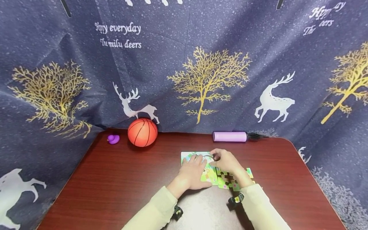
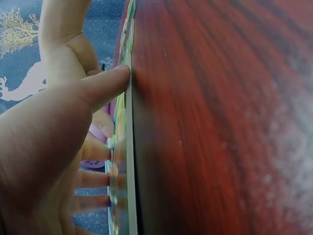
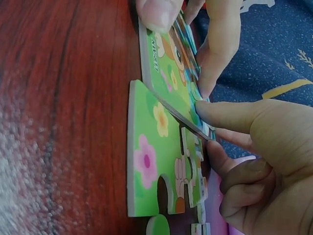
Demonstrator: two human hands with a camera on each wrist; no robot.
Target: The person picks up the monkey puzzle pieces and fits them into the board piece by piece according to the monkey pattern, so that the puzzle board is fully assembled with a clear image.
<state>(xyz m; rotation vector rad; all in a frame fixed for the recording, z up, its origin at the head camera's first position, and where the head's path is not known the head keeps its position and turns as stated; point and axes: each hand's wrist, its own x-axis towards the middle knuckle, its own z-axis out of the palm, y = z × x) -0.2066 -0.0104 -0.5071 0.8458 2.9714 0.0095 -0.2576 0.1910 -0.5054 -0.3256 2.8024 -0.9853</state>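
Note:
A colourful jigsaw puzzle (image 1: 205, 175) with a bear and flowers lies on the table. My left hand (image 1: 193, 172) rests across its joined left part, fingers spread; in the left wrist view the thumb (image 2: 105, 85) touches the near edge. At the far right of that part, my right hand (image 1: 226, 161) pinches the puzzle's edge between thumb and curled index finger. The right wrist view shows a slanting seam there, beside a green section with flowers (image 3: 146, 161). More puzzle pieces (image 1: 222, 182), with gaps among them, lie under the right forearm, which partly hides them.
An orange basketball (image 1: 142, 132) and a purple rubber duck (image 1: 113, 139) sit at the back left of the brown table (image 1: 115, 185). A lilac hand pump (image 1: 230, 136) with a black end lies along the back edge. Behind hangs a blue curtain (image 1: 161, 80) printed with deer and trees.

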